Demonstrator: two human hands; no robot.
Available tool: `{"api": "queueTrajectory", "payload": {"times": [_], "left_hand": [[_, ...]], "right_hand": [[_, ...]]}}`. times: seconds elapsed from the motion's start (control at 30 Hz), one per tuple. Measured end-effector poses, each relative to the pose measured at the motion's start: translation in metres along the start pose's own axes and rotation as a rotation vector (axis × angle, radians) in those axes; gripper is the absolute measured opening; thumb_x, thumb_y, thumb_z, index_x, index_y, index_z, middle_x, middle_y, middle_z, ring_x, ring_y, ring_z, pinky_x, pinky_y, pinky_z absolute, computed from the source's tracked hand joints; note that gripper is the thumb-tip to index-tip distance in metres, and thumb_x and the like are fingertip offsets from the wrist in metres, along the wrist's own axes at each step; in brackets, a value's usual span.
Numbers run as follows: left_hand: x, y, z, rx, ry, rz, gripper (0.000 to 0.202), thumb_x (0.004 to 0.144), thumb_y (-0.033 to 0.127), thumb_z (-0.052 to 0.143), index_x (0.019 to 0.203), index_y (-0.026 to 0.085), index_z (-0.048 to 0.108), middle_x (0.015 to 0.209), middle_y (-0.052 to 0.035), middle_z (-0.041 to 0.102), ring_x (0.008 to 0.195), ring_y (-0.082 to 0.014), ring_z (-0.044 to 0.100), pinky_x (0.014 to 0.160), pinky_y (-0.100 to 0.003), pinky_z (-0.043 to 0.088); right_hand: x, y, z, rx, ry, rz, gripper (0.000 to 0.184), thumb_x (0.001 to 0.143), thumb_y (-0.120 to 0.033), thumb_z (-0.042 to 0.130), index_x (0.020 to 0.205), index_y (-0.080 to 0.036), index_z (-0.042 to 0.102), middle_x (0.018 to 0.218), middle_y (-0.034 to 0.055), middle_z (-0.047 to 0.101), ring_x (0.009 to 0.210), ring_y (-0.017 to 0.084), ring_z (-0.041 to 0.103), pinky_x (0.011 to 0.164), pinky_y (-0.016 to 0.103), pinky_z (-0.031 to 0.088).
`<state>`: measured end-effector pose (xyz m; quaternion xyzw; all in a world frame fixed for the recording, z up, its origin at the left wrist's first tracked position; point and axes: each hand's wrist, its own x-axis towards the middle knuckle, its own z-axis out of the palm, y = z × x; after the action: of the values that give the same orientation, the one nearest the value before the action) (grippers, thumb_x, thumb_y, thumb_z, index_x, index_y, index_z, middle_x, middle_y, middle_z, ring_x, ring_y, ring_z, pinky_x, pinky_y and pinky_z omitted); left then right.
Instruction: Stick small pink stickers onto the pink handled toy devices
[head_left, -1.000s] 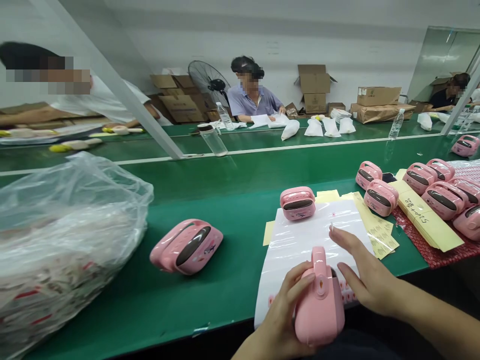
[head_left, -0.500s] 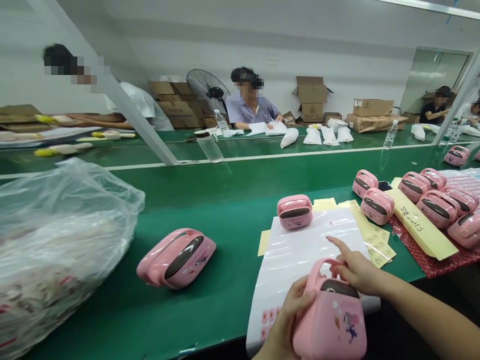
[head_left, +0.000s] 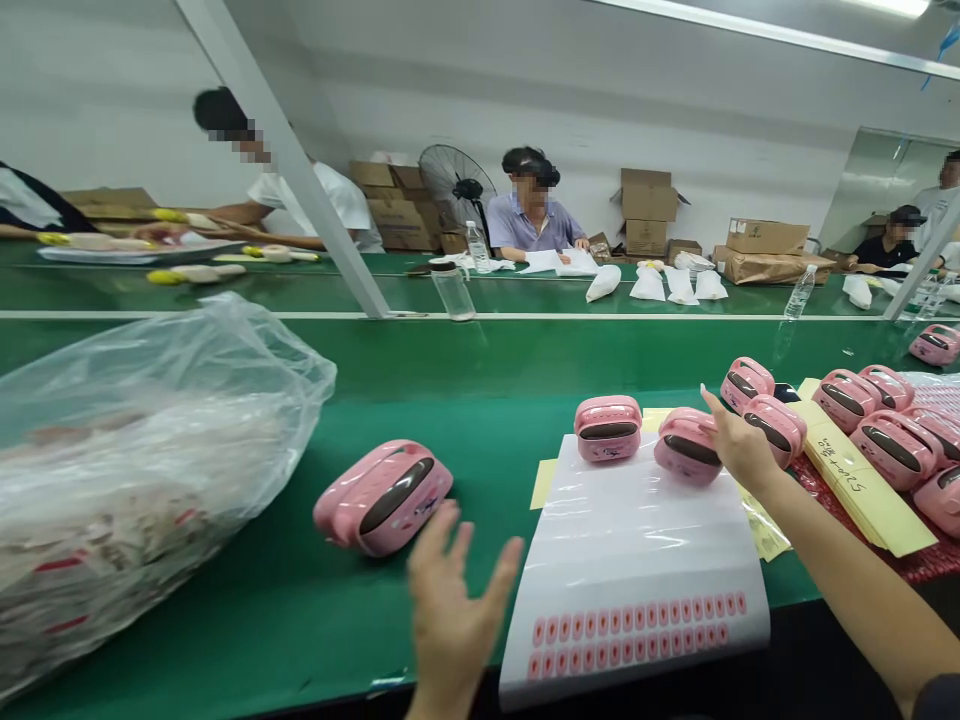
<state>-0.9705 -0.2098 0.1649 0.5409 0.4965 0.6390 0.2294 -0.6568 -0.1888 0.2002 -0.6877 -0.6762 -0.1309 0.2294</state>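
My left hand [head_left: 459, 600] is open, fingers spread, slightly blurred. It hangs over the table edge just short of a pink handled plastic case [head_left: 386, 497] with a dark oval panel and a printed cartoon. My right hand [head_left: 739, 445] grips the right end of a second pink case [head_left: 686, 448] at the far part of a white sticker sheet [head_left: 622, 550]. Its index finger points up and away; the other fingers are partly hidden. Another pink case [head_left: 607, 430] stands to the left of that one. Rows of small pink stickers [head_left: 637, 620] line the sheet's near end.
A clear plastic bag [head_left: 165, 480] full of small parts fills the left side. More pink cases [head_left: 892, 445] and yellow cards [head_left: 862, 470] lie at right on red bubble wrap [head_left: 825, 490]. Co-workers sit across the green table [head_left: 465, 370], with a bottle [head_left: 801, 292] between.
The pink case that both hands held near the front edge is now on the far part of the sheet, under my right hand. My left hand has let go and moved left, opening.
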Motion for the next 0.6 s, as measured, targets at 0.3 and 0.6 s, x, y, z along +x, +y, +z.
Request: {"api": "queueTrajectory", "payload": {"times": [0.3, 0.6], "left_hand": [[0.092, -0.026, -0.057, 0.458, 0.131, -0.214, 0.079, 0.062, 0.044, 0.071, 0.126, 0.016, 0.032, 0.136, -0.0137, 0.04, 0.127, -0.0395, 0.038, 0.104, -0.052, 0.032], [0.084, -0.002, -0.052, 0.514, -0.02, -0.206, 0.086, 0.052, 0.041, 0.076, 0.126, 0.018, 0.041, 0.125, -0.0144, 0.051, 0.111, -0.0375, 0.053, 0.093, -0.051, 0.043]], "right_hand": [[0.008, 0.02, 0.025, 0.035, 0.062, -0.047, 0.044, 0.09, -0.026, 0.042, 0.132, -0.014, 0.045, 0.087, 0.0138, 0.067, 0.075, 0.027, 0.063, 0.061, 0.035, 0.05], [-0.024, -0.053, -0.013, 0.473, 0.333, -0.25, 0.044, 0.091, -0.028, 0.041, 0.134, -0.019, 0.034, 0.111, 0.0145, 0.058, 0.104, 0.027, 0.057, 0.089, 0.047, 0.047]]}}
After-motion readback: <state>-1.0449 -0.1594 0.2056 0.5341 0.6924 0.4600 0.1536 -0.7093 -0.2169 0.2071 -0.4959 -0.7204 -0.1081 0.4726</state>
